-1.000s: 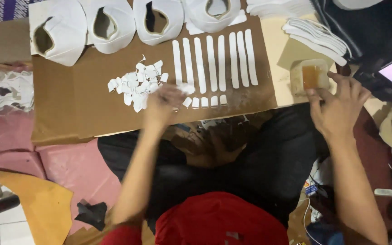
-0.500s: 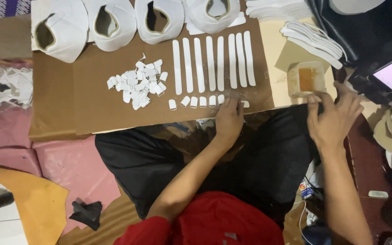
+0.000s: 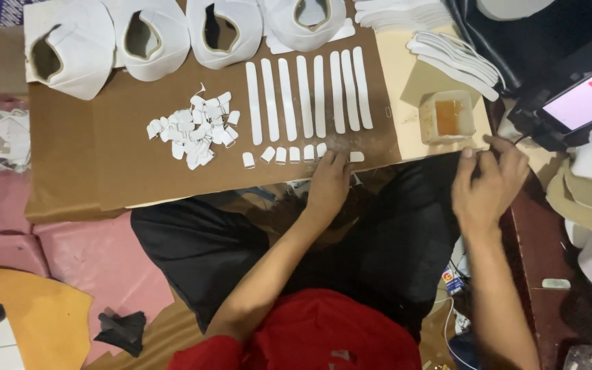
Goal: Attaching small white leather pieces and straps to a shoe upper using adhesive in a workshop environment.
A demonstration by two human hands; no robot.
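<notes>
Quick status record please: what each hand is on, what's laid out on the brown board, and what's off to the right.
left hand: fingertips on the row of small white tabs at the board's near edge
right hand: at the near right corner, beside the square tub of amber glue; grip unclear
brown board: seven long white strips, a heap of small white pieces, white cap pieces along the far edge
right side: lit tablet screen
</notes>
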